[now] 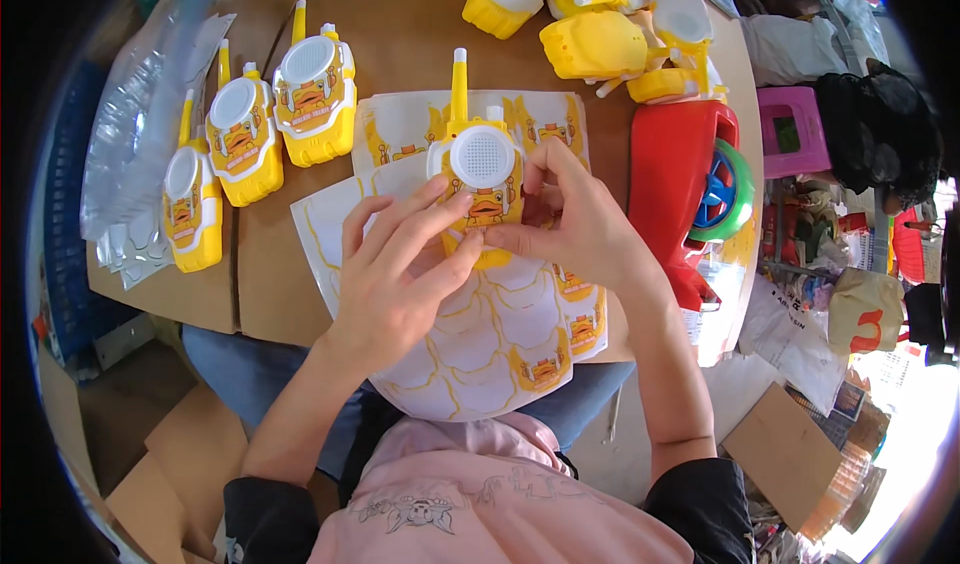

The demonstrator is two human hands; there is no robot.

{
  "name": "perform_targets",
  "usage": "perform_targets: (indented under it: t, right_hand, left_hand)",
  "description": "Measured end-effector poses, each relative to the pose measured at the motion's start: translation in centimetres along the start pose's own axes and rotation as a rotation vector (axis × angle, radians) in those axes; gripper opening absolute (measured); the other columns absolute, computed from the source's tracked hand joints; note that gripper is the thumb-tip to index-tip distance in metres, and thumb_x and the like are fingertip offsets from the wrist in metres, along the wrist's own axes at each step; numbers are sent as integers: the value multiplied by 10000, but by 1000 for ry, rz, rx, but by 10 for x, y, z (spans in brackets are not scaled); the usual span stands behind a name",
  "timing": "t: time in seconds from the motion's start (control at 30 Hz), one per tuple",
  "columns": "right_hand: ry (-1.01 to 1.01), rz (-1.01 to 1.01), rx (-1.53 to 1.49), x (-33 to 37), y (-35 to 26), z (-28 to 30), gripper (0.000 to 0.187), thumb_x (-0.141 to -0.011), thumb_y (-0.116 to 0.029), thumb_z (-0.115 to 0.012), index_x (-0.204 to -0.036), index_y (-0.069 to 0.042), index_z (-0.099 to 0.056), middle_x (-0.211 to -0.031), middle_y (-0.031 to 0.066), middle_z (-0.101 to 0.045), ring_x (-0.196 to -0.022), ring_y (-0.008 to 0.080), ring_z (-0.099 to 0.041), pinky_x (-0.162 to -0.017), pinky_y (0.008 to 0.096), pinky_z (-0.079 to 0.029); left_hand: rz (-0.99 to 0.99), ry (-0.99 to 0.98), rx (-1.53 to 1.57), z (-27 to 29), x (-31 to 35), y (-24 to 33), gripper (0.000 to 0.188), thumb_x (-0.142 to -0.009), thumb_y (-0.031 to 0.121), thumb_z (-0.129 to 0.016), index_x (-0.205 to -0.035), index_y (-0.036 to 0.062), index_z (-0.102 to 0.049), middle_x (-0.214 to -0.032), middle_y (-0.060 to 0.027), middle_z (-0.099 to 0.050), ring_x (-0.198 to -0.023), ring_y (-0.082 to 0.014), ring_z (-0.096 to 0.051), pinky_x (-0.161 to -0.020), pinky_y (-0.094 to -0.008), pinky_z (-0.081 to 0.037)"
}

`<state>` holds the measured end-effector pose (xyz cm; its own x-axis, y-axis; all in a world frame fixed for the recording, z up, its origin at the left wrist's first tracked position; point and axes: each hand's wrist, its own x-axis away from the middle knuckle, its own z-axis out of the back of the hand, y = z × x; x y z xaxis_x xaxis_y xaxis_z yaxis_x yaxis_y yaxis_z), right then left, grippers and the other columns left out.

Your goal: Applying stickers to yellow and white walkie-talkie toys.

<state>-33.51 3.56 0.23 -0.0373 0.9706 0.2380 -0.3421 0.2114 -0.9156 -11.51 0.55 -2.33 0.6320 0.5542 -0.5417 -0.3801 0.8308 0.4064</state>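
— What lies under your fingers?

— The cardboard table (pixel 300 294), then the sticker sheet (pixel 500 344) spread beneath both hands.

— And what do you hold?

— Your left hand (pixel 395 274) and right hand (pixel 575 219) pinch the yellow toy walkie-talkie (pixel 480 179) from either side, fingertips pressing its duck sticker (pixel 487 209).

— Anything nearby?

— Three finished walkie-talkies (pixel 255 129) stand left of your fingers; a red toy (pixel 680 174) sits to their right.

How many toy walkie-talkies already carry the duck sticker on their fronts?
4: three in a row at the table's left, and one held by both hands. Top pile's fronts are hidden.
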Motion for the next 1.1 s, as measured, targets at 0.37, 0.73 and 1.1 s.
perform_targets:
  t: [0.37,0.73,1.1]
  right_hand:
    - [-31,-349,-259,-1,-21,4,203,-992,-241,-590,-1057,-56,-537,-837,51,-673,-649,120,-683,-513,205,-497]
    - [362,221,953,11,-57,-63,860,-688,-378,-837,-1413,-171,-422,-1457,118,-426,-1260,368,-473,-957,474,-486]
    - [429,178,695,-36,-73,-56,583,-747,-204,-713,-1307,-105,-583,-1456,151,-483,-1102,313,-636,-901,389,-528]
  left_hand:
    - [-76,139,-47,-5,12,-3,223,-779,102,-721,-999,73,-741,-1184,-26,-690,-1127,-182,-646,-967,-375,-483]
    - [616,242,-363,109,57,-64,766,-714,166,-822,-1366,80,-430,-1341,-204,-458,-1185,-416,-476,-1005,-477,-397]
    - [585,280,-267,76,29,-111,689,-725,200,-820,-1332,87,-514,-1259,-192,-510,-1097,-400,-543,-911,-459,-477]
